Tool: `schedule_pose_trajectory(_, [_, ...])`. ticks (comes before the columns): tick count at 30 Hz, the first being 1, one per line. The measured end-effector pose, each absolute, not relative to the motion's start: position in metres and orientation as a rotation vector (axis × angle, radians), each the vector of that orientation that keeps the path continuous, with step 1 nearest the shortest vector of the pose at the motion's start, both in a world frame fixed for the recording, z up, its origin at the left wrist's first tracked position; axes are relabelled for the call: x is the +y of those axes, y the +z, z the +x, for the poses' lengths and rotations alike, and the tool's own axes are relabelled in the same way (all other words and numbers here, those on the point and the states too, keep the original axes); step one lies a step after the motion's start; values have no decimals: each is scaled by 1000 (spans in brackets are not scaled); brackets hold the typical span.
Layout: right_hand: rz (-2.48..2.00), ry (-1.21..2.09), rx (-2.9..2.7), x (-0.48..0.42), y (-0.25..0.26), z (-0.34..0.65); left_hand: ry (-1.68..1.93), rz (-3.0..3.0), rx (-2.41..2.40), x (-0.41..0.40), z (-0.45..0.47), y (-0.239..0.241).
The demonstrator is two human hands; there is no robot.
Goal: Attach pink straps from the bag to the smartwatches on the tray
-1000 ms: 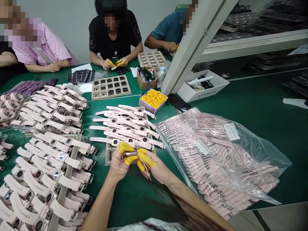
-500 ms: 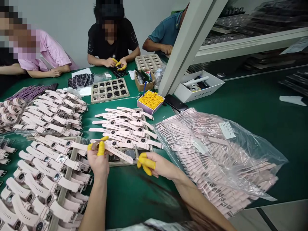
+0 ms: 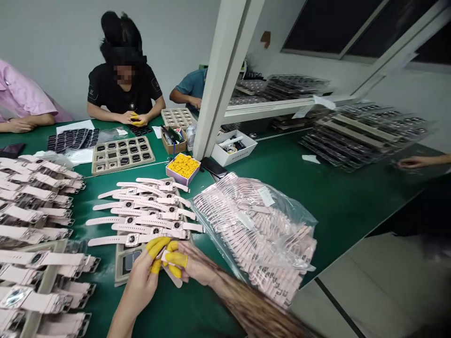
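Note:
Close together in front of the tray, my two hands wear yellow finger cots. My left hand (image 3: 143, 270) is closed on a smartwatch, mostly hidden by the fingers. My right hand (image 3: 192, 263) pinches a pale pink watch strap (image 3: 173, 279) against it; a strap end hangs below the fingers. Just behind, a beige tray (image 3: 119, 276) carries rows of smartwatches with pink straps (image 3: 141, 219) laid across it. A dark square watch face (image 3: 131, 261) shows in a tray compartment beside my left hand.
Stacks of pink-strapped watches (image 3: 38, 258) fill the left side. A clear bag of pink straps (image 3: 257, 234) lies to the right. Behind are a box of yellow finger cots (image 3: 183, 168), a white box (image 3: 234, 149) and a post (image 3: 220, 80). Co-workers sit across the table.
My hands, apart before, have come together, the right meeting the left at the watch. The view has swung to the right, showing more stacked trays and another person's hand.

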State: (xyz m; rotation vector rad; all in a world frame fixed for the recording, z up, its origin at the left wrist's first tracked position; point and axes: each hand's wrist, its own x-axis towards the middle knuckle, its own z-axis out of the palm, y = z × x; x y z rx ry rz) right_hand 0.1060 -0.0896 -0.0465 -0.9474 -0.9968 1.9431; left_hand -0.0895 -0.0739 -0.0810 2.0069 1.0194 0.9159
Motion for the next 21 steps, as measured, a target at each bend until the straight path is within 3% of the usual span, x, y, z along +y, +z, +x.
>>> schedule_pose_trajectory(5, [-914, 1921, -709, -88, -43, 105, 1055, 1772, 1057, -76, -92, -84])
schedule_pose_trajectory(12, [-815, 1975, -933, -93, -57, 104, 895, 2026, 1003, -79, -83, -67])
schedule_pose_trajectory(21, [-760, 1985, -667, -96, -64, 94, 869, 2033, 1052, -83, -82, -63])
